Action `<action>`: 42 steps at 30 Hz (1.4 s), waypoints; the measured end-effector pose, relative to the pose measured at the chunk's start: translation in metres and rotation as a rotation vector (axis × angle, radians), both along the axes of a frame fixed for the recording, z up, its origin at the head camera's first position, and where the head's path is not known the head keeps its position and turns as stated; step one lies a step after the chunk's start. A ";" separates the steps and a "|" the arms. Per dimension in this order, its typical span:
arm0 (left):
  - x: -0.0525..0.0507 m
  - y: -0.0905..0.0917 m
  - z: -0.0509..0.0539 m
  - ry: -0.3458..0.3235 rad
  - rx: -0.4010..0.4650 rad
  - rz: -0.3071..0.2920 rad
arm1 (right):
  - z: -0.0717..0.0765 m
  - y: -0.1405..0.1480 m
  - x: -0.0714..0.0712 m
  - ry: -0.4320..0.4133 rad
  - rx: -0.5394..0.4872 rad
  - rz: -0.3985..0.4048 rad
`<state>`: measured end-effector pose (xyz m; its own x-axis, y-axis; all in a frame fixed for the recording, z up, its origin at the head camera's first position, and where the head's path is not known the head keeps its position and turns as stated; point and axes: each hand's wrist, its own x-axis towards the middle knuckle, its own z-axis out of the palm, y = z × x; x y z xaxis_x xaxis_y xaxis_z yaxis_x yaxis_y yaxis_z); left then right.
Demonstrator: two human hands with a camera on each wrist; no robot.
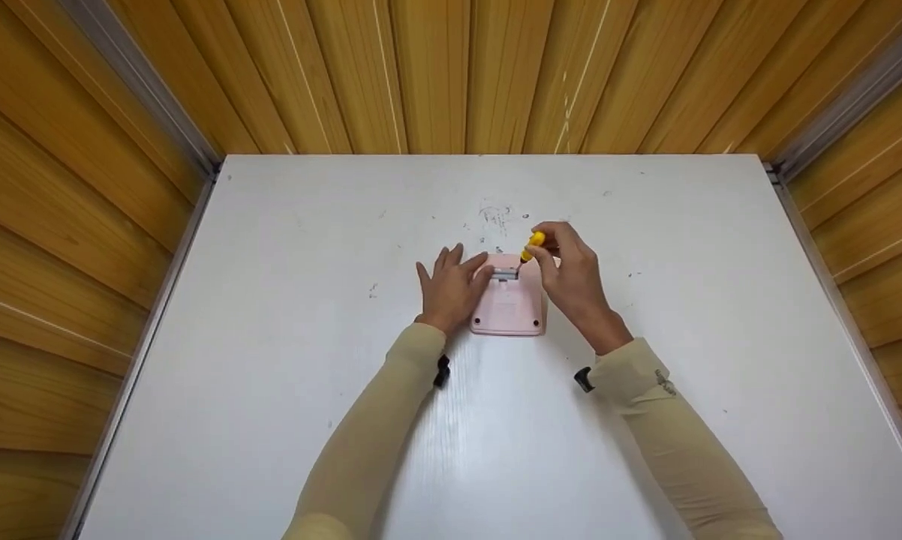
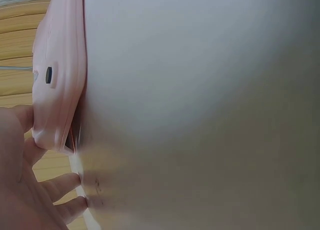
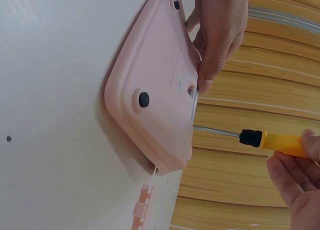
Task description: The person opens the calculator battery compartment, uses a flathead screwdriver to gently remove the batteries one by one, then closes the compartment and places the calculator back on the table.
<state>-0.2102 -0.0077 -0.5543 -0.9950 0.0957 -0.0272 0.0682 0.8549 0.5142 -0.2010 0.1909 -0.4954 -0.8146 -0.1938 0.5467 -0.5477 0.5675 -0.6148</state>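
A pink device (image 1: 505, 307) with black round feet lies on the white table, a silvery battery (image 1: 505, 274) in the recess near its far end. My left hand (image 1: 451, 292) rests on the device's left edge, fingers spread, fingertips beside the recess. In my right hand (image 1: 575, 281) is a yellow screwdriver (image 1: 535, 241), pinched by the handle between thumb and fingers. Its metal shaft (image 3: 216, 131) reaches to the end of the recess in the right wrist view; the tip's exact contact is hidden. The left wrist view shows the side of the pink device (image 2: 57, 65) by my left fingers.
The white table (image 1: 271, 450) carries small dark marks and scribbles beyond the device. Wood-patterned panels (image 1: 436, 75) stand behind it and at both sides, with metal rails along the corners. A strip of pink squares (image 3: 141, 207) shows by the device in the right wrist view.
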 end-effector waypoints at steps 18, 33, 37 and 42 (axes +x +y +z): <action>-0.001 -0.001 0.001 -0.017 0.022 -0.008 | -0.005 0.013 -0.006 -0.099 -0.159 -0.037; 0.000 -0.005 0.000 -0.018 0.055 -0.001 | -0.031 0.045 -0.013 -0.451 -0.607 -0.102; 0.000 -0.006 -0.002 -0.001 0.058 -0.018 | -0.040 0.050 -0.012 -0.530 -0.718 -0.141; 0.000 -0.005 -0.002 0.004 0.063 -0.022 | -0.043 0.051 -0.012 -0.581 -0.823 -0.153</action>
